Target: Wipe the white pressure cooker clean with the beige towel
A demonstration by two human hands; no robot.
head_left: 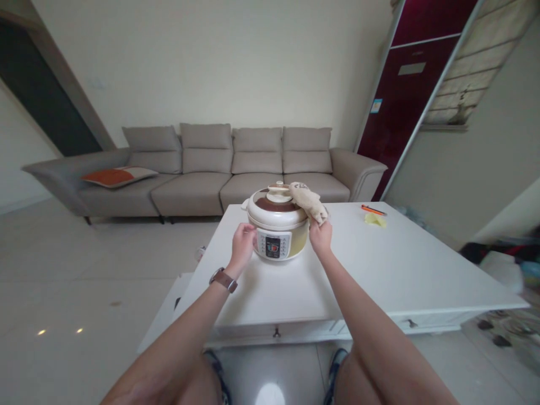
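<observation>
Head view: a grey sofa (257, 183) runs along the wall, behind a white desk (379, 264). Upright on the desk, near its far edge, stands the white cooker (276, 220), lid on and control panel towards the person. A beige cloth (309, 201) drapes over the right of the lid. The right hand (321, 236) is closed on the cloth's lower end, beside the cooker. The left hand (243, 243) is at the cooker's left side, fingers by the panel; whether they grip, I cannot tell. Farther right lie a yellow piece (375, 220) and a slim orange-and-black tool (373, 210).
</observation>
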